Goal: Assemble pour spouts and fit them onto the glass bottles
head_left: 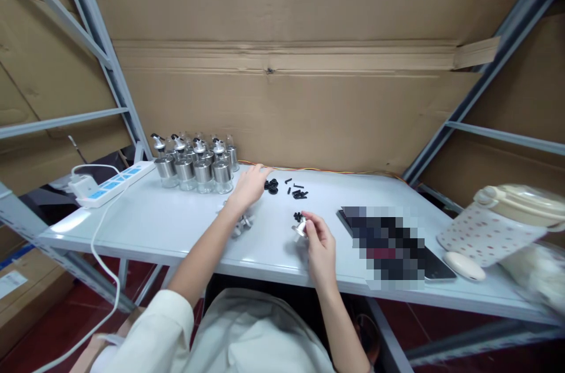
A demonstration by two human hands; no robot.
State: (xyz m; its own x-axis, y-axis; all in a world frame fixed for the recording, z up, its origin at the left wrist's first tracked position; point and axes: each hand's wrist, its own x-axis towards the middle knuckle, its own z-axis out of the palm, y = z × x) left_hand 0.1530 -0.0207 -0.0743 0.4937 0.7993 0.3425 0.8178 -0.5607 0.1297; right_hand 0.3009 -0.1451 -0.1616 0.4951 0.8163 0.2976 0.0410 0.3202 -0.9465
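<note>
My left hand reaches over the table with its fingers stretched out, beside a small heap of round black plastic parts. Its fingertips partly cover that heap, and I cannot make out any part between them. Between the thumb and fingers of my right hand is a silver pourer top, held just above the table. Small black pieces show right behind it. More silver pourer tops lie under my left forearm, which hides some of them. Short black spout pieces are scattered farther back.
Several glass bottles with steel sleeves stand at the back left, the front ones topped with pourers. A white power strip lies left of them. On the right are a dark tablet-like device, a white oval object and a dotted container.
</note>
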